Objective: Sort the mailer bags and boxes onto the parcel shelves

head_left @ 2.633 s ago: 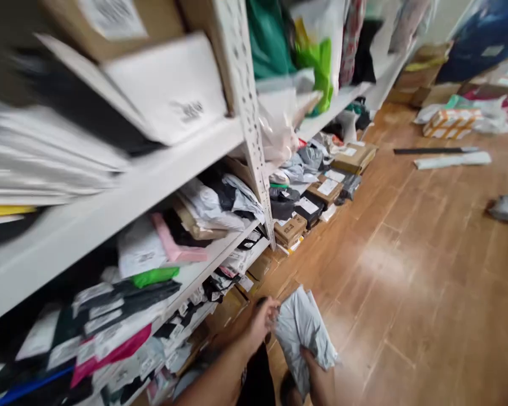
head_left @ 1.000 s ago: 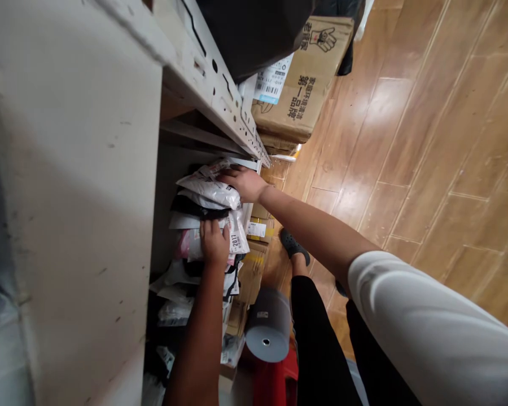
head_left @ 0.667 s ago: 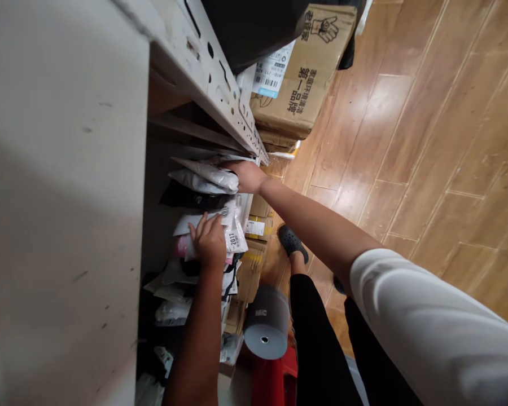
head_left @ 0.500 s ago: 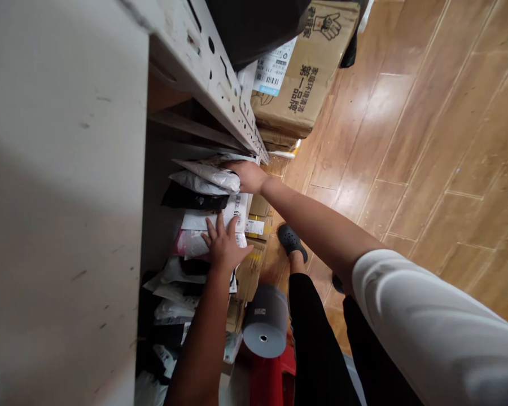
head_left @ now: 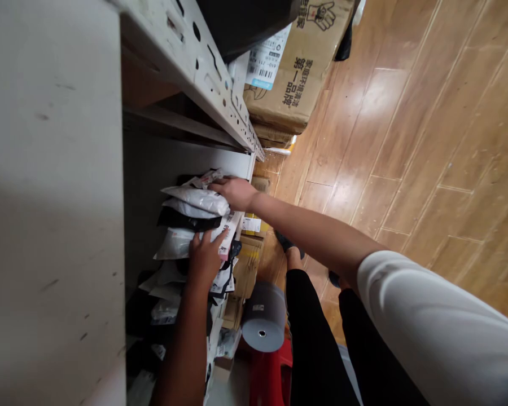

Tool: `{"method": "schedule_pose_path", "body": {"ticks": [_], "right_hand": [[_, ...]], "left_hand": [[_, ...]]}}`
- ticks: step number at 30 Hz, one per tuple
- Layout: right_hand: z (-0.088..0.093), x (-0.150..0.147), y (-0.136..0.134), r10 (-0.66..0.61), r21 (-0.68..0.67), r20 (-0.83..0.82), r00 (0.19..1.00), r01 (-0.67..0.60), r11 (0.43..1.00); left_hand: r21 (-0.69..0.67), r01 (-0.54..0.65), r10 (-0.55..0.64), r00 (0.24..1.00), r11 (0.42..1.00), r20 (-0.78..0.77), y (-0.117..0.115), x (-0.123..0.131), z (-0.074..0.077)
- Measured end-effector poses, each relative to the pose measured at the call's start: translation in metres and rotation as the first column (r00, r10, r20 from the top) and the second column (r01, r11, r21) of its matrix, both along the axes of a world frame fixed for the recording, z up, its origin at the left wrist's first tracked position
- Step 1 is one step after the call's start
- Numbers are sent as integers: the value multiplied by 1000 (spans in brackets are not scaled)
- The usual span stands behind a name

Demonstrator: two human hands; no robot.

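Observation:
Soft packages stand in a row on a shelf. My right hand (head_left: pixel 237 193) rests against a white plastic package (head_left: pixel 197 198) at the row's upper end, its fingers bent over the outer side and partly hidden. Below that lies a black package (head_left: pixel 182 220). My left hand (head_left: pixel 205 254) has its fingers spread over a white package (head_left: pixel 173 243), beside a label (head_left: pixel 227 237) on a white and pink package. More white and black packages (head_left: pixel 169 276) are stacked beyond my left forearm.
A perforated metal shelf post (head_left: pixel 220 90) stands above my hands, with a large cardboard box (head_left: pixel 305 73) behind it. A grey roll (head_left: pixel 263 318) sits on a red stool (head_left: pixel 265 375). The white shelf panel (head_left: pixel 51 203) fills the left side.
My right hand has moved slightly down with the upper packages, which now press closer to those below. My left hand has shifted left, and the pink package beneath it is more covered.

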State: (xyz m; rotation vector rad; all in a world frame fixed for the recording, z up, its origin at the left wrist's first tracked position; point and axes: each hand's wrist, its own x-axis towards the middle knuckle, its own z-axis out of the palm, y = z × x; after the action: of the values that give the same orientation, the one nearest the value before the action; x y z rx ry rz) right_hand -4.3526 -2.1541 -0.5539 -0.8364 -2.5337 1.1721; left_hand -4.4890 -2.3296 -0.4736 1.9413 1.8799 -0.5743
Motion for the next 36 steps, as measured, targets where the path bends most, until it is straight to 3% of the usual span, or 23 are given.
{"method": "schedule_pose_path", "body": {"ticks": [4,8,13,16,22,29,36], "right_hand": [[-1,-11,-38,-48,-28,4,999,48,998],[-10,-12,-66,-24,-27,4,1000,25,999],[-27,-5,-80,83,-39,-60,995,-86,996],[-31,-6,-73,116,-68,-80,990,-122,990],[-26,-16,-53,225,-47,-68,972,-228,972],[-27,-26,-59,174,-83,-8,985,-174,981],[-19,-22,-55,237,-139,84,968,-224,965]], "left_hand": [[48,-68,70,996,997,-46,-26,-1,-2],[-25,-86,84,993,996,-78,-50,3,7],[85,-276,289,919,957,-267,-89,51,22],[62,-299,304,902,952,-306,-113,72,14],[59,-256,260,901,965,-346,-151,46,-10],[59,-276,278,889,959,-364,-163,52,-14],[170,-206,255,902,964,-349,-176,18,-18]]}}
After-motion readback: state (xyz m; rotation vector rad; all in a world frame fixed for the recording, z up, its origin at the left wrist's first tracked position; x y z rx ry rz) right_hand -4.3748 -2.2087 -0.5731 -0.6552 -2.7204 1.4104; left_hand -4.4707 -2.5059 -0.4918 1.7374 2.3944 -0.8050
